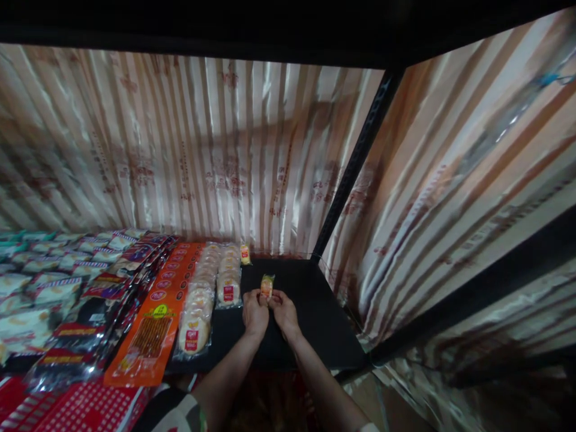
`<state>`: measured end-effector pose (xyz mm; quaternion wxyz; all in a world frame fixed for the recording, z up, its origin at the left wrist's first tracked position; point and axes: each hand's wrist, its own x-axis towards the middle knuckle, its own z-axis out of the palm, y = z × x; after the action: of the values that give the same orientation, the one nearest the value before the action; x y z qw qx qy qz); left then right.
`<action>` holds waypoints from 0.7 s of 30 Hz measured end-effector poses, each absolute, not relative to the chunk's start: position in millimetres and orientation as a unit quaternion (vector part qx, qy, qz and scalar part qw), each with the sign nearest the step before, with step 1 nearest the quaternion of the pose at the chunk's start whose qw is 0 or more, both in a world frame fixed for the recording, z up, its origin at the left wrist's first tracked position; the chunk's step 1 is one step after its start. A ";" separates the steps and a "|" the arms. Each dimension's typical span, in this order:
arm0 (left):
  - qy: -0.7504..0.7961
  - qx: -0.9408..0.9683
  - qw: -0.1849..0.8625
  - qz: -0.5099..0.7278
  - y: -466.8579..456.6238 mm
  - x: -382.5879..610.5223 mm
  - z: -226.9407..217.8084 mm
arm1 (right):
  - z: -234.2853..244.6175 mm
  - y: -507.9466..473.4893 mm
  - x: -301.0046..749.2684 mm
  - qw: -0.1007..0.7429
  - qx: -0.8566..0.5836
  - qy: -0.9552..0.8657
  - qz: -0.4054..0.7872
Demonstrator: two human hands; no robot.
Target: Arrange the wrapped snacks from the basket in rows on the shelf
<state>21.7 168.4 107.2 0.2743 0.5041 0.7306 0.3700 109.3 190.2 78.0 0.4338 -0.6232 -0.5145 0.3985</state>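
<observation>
Between my two hands is a small yellow and orange snack packet [267, 284], held upright above the black shelf [310, 312]. My left hand [255, 312] pinches its lower left side, and my right hand [284, 312] grips the lower right. Another small yellow packet [245, 254] stands at the back of the shelf, beside two rows of clear-wrapped round crackers. The nearer cracker row [194, 321] lies left of my hands; the shorter row [228, 288] is closest to my left hand.
Left of the crackers lie a long orange snack bag [148, 336], dark packets [90, 327] and many white packets [33, 318]. A red basket [85, 405] sits below the shelf front. A black post [355, 168] rises at the back right corner, before striped plastic sheeting [252, 150].
</observation>
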 end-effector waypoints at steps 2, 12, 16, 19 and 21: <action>0.739 0.506 0.274 0.351 178.3 22.4 111.2 | 78.0 202.2 107.4 0.421 -0.633 -0.523 0.384; 0.727 0.492 0.289 0.382 224.4 28.8 102.8 | 81.5 252.1 99.6 0.359 -0.694 -0.557 0.282; 0.734 0.491 0.247 0.399 238.3 29.7 94.2 | 76.8 270.0 97.3 0.361 -0.695 -0.561 0.270; 0.742 0.479 0.238 0.404 249.9 31.2 87.2 | 74.6 282.0 95.1 0.363 -0.689 -0.568 0.266; 0.743 0.477 0.243 0.402 257.4 32.0 83.5 | 74.0 289.6 93.6 0.368 -0.683 -0.571 0.269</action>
<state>32.0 257.4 83.5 0.2432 0.4773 0.7426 0.4019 93.6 289.6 74.0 0.3677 -0.6827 -0.5714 0.2688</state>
